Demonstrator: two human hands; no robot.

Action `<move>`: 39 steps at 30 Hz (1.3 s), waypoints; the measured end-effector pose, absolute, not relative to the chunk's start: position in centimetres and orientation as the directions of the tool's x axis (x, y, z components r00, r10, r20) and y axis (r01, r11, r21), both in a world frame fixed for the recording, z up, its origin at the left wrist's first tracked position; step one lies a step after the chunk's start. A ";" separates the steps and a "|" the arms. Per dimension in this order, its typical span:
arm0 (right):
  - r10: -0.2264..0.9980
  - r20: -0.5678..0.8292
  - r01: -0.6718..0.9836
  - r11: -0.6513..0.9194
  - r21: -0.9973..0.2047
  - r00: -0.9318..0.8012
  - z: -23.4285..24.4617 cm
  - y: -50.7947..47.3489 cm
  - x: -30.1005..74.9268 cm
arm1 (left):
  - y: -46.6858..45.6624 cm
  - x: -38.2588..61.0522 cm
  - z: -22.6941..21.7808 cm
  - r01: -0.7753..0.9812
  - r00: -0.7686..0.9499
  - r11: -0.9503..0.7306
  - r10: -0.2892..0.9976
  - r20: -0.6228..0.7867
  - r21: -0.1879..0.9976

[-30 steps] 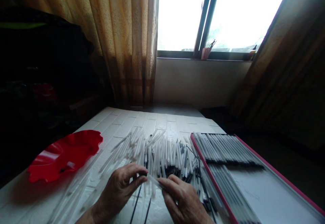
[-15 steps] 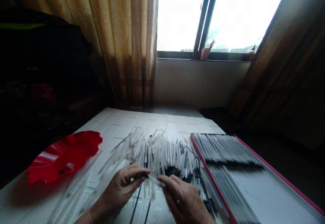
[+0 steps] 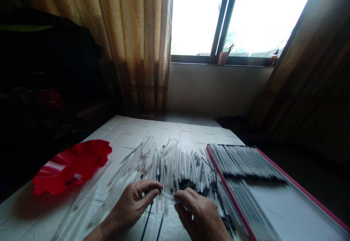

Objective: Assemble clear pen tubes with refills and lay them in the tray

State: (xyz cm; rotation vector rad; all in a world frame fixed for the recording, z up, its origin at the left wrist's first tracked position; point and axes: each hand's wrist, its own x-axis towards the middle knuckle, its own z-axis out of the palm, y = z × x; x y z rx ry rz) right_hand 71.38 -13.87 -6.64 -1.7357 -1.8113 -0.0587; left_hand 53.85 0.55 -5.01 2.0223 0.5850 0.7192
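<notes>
Between my hands a thin, clear-barrelled pen (image 3: 168,197) lies at a slant in front of the pile. Thumb and forefinger of my left hand (image 3: 132,201) pinch its dark end. My right hand (image 3: 199,212) grips the clear barrel, with its far end hidden by the fingers. Just beyond them spreads a loose heap of clear pen barrels (image 3: 182,162), mixed with black parts. Two thin dark refills (image 3: 147,221) lie on the table below my hands.
A red wavy-rimmed bowl (image 3: 51,166) stands at left with small bits inside. On the right, a pink-edged tray (image 3: 232,204) holds rows of pens (image 3: 243,160) with black ends. Long clear sleeves (image 3: 79,208) lie left of my hands on the white brick-patterned table (image 3: 175,126).
My fingers are slightly farther apart, and a little more clear barrel shows between them. The whole view has shifted slightly.
</notes>
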 end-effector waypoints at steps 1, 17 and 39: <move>0.887 0.458 0.918 0.132 -0.373 0.058 -6.7 -13.9 71.4 | 0.5 53.9 -4.9 0.130 0.721 -0.499 0.641 0.264 0.857; 0.868 0.487 0.946 0.075 -0.315 0.093 -7.0 -13.9 71.3 | 0.3 54.0 -4.5 0.151 0.724 -0.547 0.629 0.285 0.823; 0.876 0.461 0.905 0.071 -0.419 0.144 -6.8 -14.0 71.2 | 0.3 53.8 -4.6 0.124 0.720 -0.508 0.637 0.275 0.852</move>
